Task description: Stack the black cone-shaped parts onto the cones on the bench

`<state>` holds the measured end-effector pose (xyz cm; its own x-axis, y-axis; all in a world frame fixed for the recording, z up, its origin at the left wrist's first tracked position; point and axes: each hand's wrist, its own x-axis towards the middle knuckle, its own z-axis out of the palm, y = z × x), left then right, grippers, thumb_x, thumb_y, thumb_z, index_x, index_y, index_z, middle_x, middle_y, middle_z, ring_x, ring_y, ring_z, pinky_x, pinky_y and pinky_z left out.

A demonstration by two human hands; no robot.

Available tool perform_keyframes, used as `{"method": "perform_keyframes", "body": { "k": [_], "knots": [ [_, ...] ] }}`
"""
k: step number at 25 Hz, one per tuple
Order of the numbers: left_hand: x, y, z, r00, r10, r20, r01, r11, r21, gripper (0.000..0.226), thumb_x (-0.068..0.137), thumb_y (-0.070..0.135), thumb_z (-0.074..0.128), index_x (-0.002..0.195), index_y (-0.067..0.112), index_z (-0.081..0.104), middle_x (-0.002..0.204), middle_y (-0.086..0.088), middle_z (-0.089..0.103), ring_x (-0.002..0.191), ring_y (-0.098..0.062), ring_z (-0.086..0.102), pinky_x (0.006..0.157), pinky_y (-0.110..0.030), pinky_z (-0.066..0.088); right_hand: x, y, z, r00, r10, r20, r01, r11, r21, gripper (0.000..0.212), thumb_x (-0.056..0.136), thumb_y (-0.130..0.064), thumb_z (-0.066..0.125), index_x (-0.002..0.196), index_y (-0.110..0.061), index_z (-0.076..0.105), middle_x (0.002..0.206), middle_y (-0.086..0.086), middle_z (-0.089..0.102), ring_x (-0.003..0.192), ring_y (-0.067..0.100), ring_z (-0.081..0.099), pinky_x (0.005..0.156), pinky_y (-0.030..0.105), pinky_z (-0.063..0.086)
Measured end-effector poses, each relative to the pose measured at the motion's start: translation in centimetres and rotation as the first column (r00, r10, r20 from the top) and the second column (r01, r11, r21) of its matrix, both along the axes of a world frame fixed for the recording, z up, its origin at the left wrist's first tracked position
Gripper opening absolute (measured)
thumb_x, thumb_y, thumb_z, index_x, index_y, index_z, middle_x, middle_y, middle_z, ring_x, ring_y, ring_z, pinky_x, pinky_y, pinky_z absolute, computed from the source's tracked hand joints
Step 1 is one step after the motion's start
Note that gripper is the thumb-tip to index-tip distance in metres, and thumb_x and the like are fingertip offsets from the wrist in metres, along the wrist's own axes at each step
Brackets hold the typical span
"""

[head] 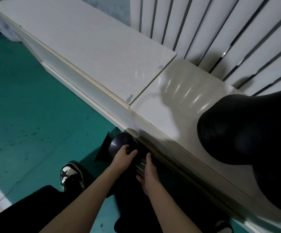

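Observation:
A black cone-shaped part (119,145) with a square base stands on the green floor, close against the front of the bench. My left hand (124,155) lies on its rounded top with the fingers curled over it. My right hand (147,172) reaches down beside it to the right, fingers spread against a dark part in shadow; what it touches is unclear. A large black cone (247,132) stands on the bench (161,115) at the right, very close to the camera.
The long white bench runs from the far left to the near right, along a wall of vertical white slats (220,31). My shoe (71,177) and dark trouser leg are on the floor to the left of the hands.

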<state>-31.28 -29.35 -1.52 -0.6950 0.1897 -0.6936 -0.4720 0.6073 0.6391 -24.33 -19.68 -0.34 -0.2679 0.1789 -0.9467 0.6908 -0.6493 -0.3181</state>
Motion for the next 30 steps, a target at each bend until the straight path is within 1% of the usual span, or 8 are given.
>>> {"method": "perform_keyframes", "body": {
  "k": [3,6,10,13,20,26,28,30],
  "knots": [
    [-0.6,0.4,-1.5,1.0,-0.029,0.008,0.029,0.999,-0.034,0.067,0.094,0.036,0.062,0.149,0.009,0.034,0.141,-0.011,0.053,0.125,-0.024,0.054,0.106,-0.038,0.045,-1.2,-0.9,-2.4,0.997,-0.08,-0.006,0.079,0.995,-0.067,0.07,0.102,-0.063,0.043,0.147,-0.01,0.051,0.136,0.019,0.061,0.125,0.034,0.06,0.108,0.045,0.048],
    [-0.6,0.6,-2.1,0.998,-0.069,0.002,0.069,0.996,-0.062,0.06,0.096,0.033,0.059,0.145,0.006,0.04,0.138,-0.012,0.055,0.123,-0.025,0.055,0.105,-0.039,0.045,-1.4,-1.4,-3.5,0.988,-0.154,-0.019,0.15,0.98,-0.131,0.069,0.101,-0.063,0.045,0.143,-0.01,0.055,0.136,0.021,0.062,0.125,0.036,0.061,0.108,0.047,0.048],
    [-0.4,1.2,-1.4,0.994,-0.109,-0.026,0.107,0.991,-0.078,0.022,0.101,0.019,0.047,0.11,0.002,0.059,0.103,-0.01,0.064,0.097,-0.025,0.061,0.087,-0.038,0.049,-1.1,-1.5,-3.9,0.978,-0.208,-0.024,0.2,0.961,-0.19,0.071,0.1,-0.065,0.044,0.141,-0.009,0.057,0.132,0.021,0.065,0.122,0.035,0.063,0.098,0.045,0.051],
    [0.6,0.3,-0.9,0.999,-0.029,-0.024,0.028,0.998,-0.056,0.023,0.098,0.013,0.041,0.092,0.002,0.061,0.092,-0.014,0.067,0.088,-0.031,0.064,0.084,-0.048,0.052,-0.3,-1.4,-3.0,0.97,-0.242,-0.029,0.229,0.946,-0.228,0.071,0.1,-0.065,0.045,0.14,-0.007,0.056,0.123,0.02,0.068,0.113,0.033,0.066,0.096,0.046,0.052],
    [3.4,-1.1,6.0,0.988,0.128,-0.088,-0.126,0.992,0.026,0.029,0.094,0.021,0.038,0.104,0.007,0.061,0.096,-0.018,0.065,0.088,-0.034,0.064,0.076,-0.042,0.052,3.3,-0.9,2.2,0.953,-0.288,-0.091,0.261,0.937,-0.231,0.056,0.097,-0.057,0.06,0.125,-0.008,0.058,0.113,0.019,0.066,0.106,0.032,0.063,0.101,0.046,0.051],
    [6.7,-2.8,12.2,0.976,0.165,-0.143,-0.153,0.984,0.086,0.028,0.097,0.016,0.038,0.113,0.002,0.057,0.098,-0.013,0.064,0.089,-0.027,0.061,0.083,-0.042,0.049,6.8,-1.2,7.0,0.93,-0.336,-0.151,0.312,0.936,-0.16,0.058,0.083,-0.044,0.082,0.125,-0.008,0.062,0.117,0.02,0.069,0.106,0.04,0.067,0.097,0.049,0.056],
    [7.7,-2.9,15.0,0.97,0.166,-0.175,-0.149,0.983,0.106,0.018,0.097,0.01,0.042,0.11,0.007,0.055,0.099,-0.009,0.064,0.088,-0.021,0.061,0.076,-0.034,0.049,7.7,-1.1,9.5,0.921,-0.333,-0.203,0.313,0.941,-0.127,0.045,0.084,-0.037,0.083,0.115,-0.009,0.065,0.113,0.02,0.071,0.103,0.041,0.069,0.098,0.052,0.055],
    [8.3,-2.8,17.5,0.968,0.122,-0.217,-0.103,0.99,0.097,0.027,0.097,0.009,0.05,0.124,0.01,0.051,0.109,-0.005,0.063,0.1,-0.021,0.061,0.082,-0.027,0.046,8.5,-0.8,11.7,0.899,-0.339,-0.278,0.323,0.941,-0.1,0.038,0.084,-0.032,0.084,0.115,-0.019,0.064,0.117,0.016,0.072,0.107,0.039,0.069,0.1,0.052,0.055]
  ]
}}
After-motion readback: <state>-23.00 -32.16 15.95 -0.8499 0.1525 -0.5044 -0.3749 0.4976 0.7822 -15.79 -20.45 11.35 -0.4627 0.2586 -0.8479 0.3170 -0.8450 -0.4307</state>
